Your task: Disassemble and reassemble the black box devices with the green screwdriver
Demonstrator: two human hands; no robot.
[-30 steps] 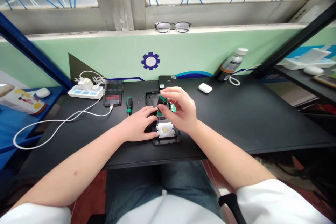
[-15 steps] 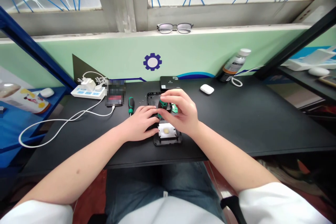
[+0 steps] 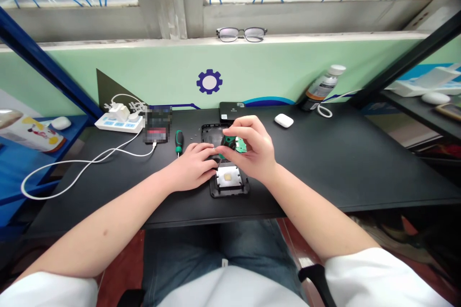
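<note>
My right hand (image 3: pixel 256 151) grips the green-and-black handle of a screwdriver (image 3: pixel 228 141), held upright over an opened black device casing (image 3: pixel 230 194). Its tip is hidden behind my fingers. My left hand (image 3: pixel 193 168) rests on the casing's left side, fingers stretched out and fingertips close to the screwdriver. A silvery plate with a tan square (image 3: pixel 228 177) fills the near part of the casing. Beyond it sits an open black shell (image 3: pixel 213 131), and a green circuit board (image 3: pixel 241 145) shows partly behind my right fingers.
A second screwdriver (image 3: pixel 179 141) lies left, near tiny screws (image 3: pixel 195 136). Behind stand a black box (image 3: pixel 231 112) and a white earbud case (image 3: pixel 284 120). A blurred phone (image 3: pixel 157 124) is cabled near a power strip (image 3: pixel 118 123). A bottle (image 3: pixel 323 87) leans at the back right.
My right hand and the screwdriver handle have shifted slightly, and more of the green circuit board shows. The left hand stays on the casing. The whole view has tilted a little.
</note>
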